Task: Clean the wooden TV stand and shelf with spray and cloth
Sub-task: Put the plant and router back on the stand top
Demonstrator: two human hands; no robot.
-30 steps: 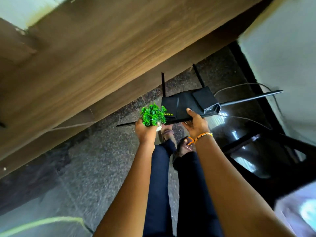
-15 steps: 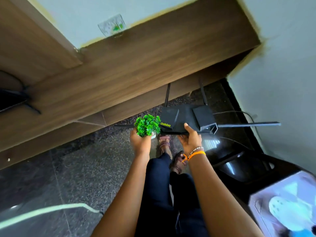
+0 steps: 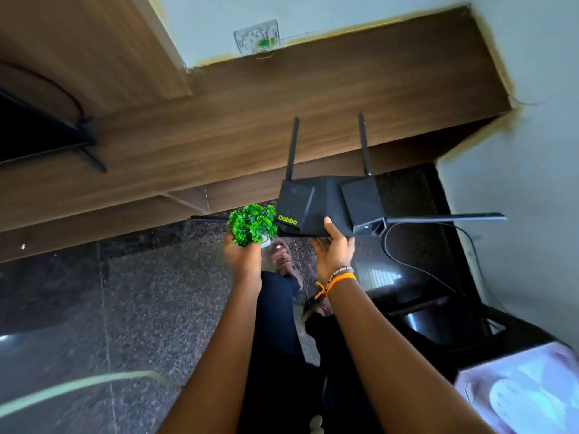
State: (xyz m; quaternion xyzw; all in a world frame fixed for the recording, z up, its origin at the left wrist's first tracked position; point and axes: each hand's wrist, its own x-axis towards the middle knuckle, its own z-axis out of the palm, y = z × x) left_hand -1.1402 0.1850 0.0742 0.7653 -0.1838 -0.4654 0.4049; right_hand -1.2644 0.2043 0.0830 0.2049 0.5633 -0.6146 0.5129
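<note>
A long wooden TV stand (image 3: 282,120) runs across the view against the pale wall. Just in front of its edge, my right hand (image 3: 335,250) grips a black router (image 3: 326,208) with several antennas, thumb on top. My left hand (image 3: 241,253) holds a small green artificial plant (image 3: 252,223) in a white pot, touching the router's left corner. A thin cable hangs from the router's right side. No spray bottle or cloth is in view.
A black TV foot (image 3: 87,151) stands on the stand at the left. A wall socket (image 3: 257,37) sits above the stand. A dark chair (image 3: 438,314) is at the right, a pale printed cloth (image 3: 526,389) in the lower right corner. Dark speckled floor lies below.
Both hands have carried the router and plant up and closer to the stand's front edge. The view has tilted up, showing more wall and stand top.
</note>
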